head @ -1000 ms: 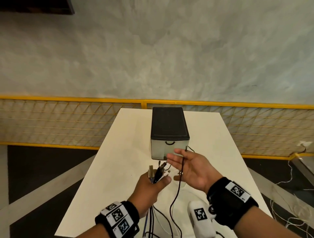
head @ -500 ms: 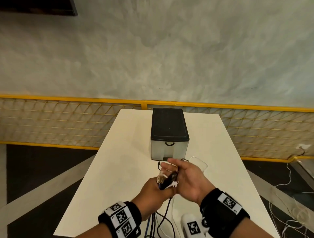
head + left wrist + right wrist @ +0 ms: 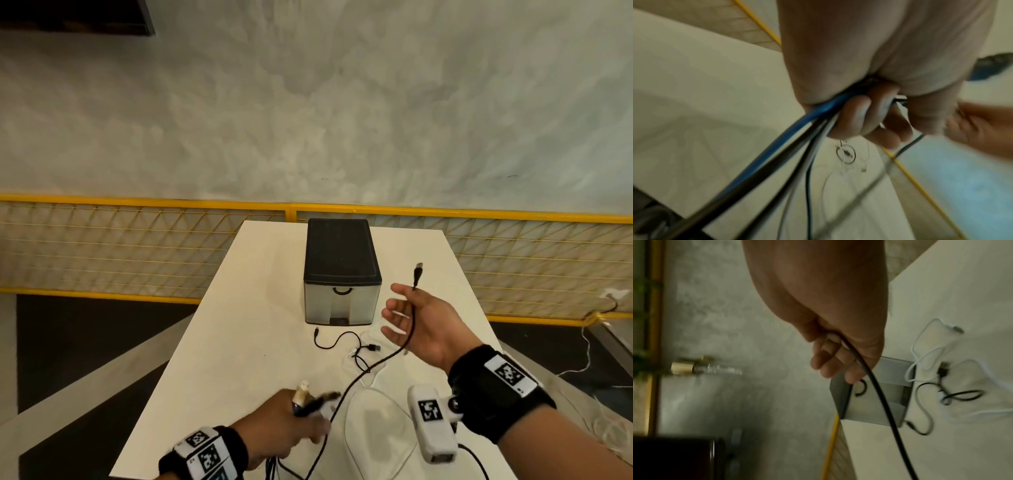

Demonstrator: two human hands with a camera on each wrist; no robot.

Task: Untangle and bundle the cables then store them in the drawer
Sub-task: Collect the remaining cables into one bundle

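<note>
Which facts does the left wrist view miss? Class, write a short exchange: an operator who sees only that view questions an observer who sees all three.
Operator: I see the left hand gripping a bunch of cables. Is the drawer open?
Observer: No. The drawer box looks closed.
Operator: What does the right hand hold?
Observer: The right hand holds a black USB cable at the thumb, its plug sticking up past the loose fingers.
Operator: Where are the loose cables?
Observer: A short black cable and a white cable lie on the table just in front of the box.
</note>
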